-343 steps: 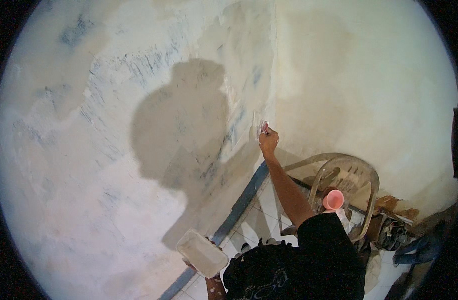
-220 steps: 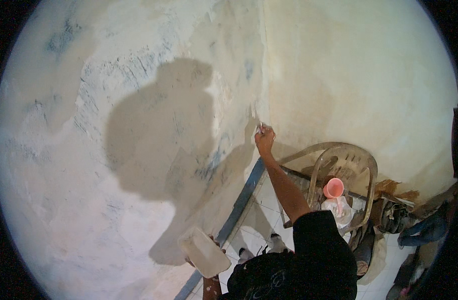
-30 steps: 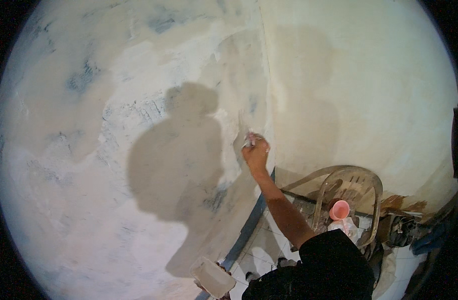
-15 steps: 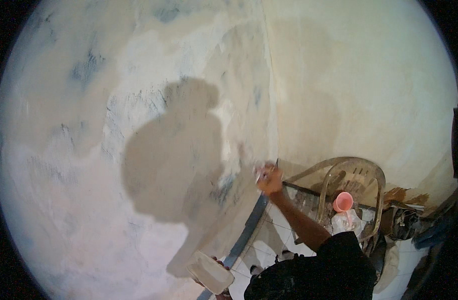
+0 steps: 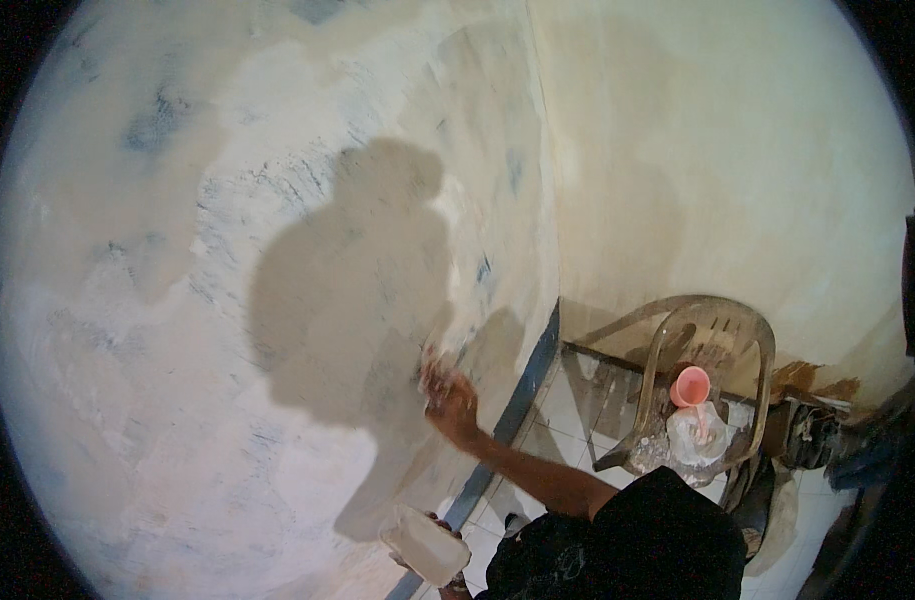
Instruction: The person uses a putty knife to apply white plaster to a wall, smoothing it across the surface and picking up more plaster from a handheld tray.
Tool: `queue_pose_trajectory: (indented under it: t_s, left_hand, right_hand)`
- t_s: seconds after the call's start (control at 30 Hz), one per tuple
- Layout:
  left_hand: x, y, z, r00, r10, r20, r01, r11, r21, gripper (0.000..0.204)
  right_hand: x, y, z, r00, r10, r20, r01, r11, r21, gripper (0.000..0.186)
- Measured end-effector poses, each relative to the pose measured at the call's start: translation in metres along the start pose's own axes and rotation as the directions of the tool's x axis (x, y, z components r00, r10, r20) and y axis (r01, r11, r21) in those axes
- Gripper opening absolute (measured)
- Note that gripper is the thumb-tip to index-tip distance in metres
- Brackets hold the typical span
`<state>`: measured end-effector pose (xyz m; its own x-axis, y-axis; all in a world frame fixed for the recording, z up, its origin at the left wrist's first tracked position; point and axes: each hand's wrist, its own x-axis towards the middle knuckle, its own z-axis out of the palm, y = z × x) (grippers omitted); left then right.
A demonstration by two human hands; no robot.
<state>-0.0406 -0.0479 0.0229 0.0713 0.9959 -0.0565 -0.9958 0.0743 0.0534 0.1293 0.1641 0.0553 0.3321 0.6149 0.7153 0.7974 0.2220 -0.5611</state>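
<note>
My right hand is against the patchy plastered wall, its arm stretched out from a black sleeve. The fingers are closed and smeared by motion, with whitish smears on them; what they hold is too blurred to make out. Low in the picture, my left hand grips a whitish, rounded rectangular tub by its sides. Part of that hand is hidden behind the tub. Pale filler coats much of the wall, and bluish streaks show through it.
A worn plastic armchair stands in the corner, by the cream side wall. On its seat are a pink mug and a clear plastic bag. Dark bundled items lie right of it. A blue-grey skirting strip edges the white-tiled floor.
My right hand has swept left and down from near the corner across the wall. The left hand and tub have stayed almost in place. The view has shifted slightly.
</note>
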Motion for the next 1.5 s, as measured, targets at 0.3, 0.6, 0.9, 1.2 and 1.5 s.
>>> queue_pose_trajectory:
  t_s: [0.3, 0.6, 0.9, 1.2, 1.5]
  left_hand:
    - [0.015, 0.017, -0.017, 0.986, -0.160, 0.039, 0.151, 0.972, 0.183, 0.088]
    - [0.021, 0.012, -0.023, 0.999, -0.003, -0.034, 0.019, 0.882, 0.471, 0.069]
    - [0.057, -0.031, -0.026, 0.980, -0.190, -0.063, 0.198, 0.962, 0.187, 0.064]
    - [0.102, -0.099, -0.008, 0.935, -0.348, -0.075, 0.356, 0.912, 0.206, 0.064]
    - [0.118, -0.141, -0.004, 0.916, -0.394, -0.076, 0.401, 0.897, 0.186, 0.065]
  right_hand:
    - [-0.021, 0.057, -0.065, 0.995, 0.085, 0.047, -0.087, 0.996, 0.032, 0.031]
    - [0.058, 0.050, -0.126, 0.935, 0.354, 0.005, -0.308, 0.807, 0.503, 0.013]
    - [-0.010, -0.032, -0.170, 0.579, 0.293, 0.761, -0.636, 0.747, 0.196, 0.015]
    - [-0.003, -0.012, -0.171, 0.748, 0.249, 0.616, -0.333, 0.942, 0.024, 0.023]
    - [0.011, 0.007, -0.191, 0.701, 0.313, 0.641, -0.516, 0.843, 0.152, 0.027]
